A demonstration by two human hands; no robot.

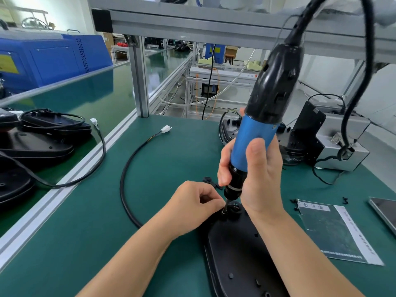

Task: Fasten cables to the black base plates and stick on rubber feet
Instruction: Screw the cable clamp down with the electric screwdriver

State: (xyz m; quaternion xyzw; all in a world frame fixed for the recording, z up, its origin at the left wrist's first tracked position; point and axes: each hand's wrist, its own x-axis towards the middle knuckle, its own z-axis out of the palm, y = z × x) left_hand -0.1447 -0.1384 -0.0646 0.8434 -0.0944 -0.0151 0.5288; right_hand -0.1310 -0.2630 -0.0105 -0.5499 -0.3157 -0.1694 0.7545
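A black base plate (235,254) lies on the green mat in front of me. My right hand (255,174) grips a blue and black electric screwdriver (257,133), held nearly upright with its tip down at the plate's far end. My left hand (197,204) pinches something small right at the tip; what it holds is hidden by the fingers. A black cable (128,166) curves away from the plate's far end to a white connector (166,129).
Several black base plates with cables (42,136) are stacked at the left beyond an aluminium rail (70,179). A grey box with a black bracket (334,142) stands at the right. A printed sheet (334,230), loose black screws (294,204) and a flat panel (385,213) lie at the right.
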